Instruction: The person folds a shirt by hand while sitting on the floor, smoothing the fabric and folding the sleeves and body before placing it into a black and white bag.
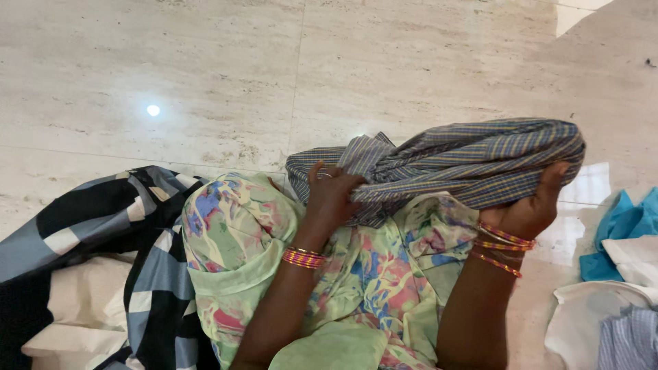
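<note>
Hands, two of them, both work one checked cloth (pixel 473 161), a blue, yellow and grey plaid piece bunched into a thick roll across the person's knees. The left hand (pixel 331 199) presses down on the roll's near end, fingers spread and curled into the folds, so its grip is partly closed on the fabric. The right hand (pixel 534 205) cups the far end from below, fingers wrapped up over the edge, a firm closed grip on the same cloth. Each wrist wears a stack of red and gold bangles (pixel 305 257).

Under the roll lies the person's floral garment (pixel 373 274), green with pink and blue blotches, draped over both knees. One black, blue and white block-patterned cloth (pixel 103 219) lies heaped at the left, over a pale cream piece (pixel 75 301). At the right edge sit three more: a teal cloth (pixel 620 226), a white one (pixel 603 308) and a blue striped one (pixel 630 339).

All rests on a polished beige marble floor (pixel 205 75), with tile joints visible and one bright light spot reflected in it.
</note>
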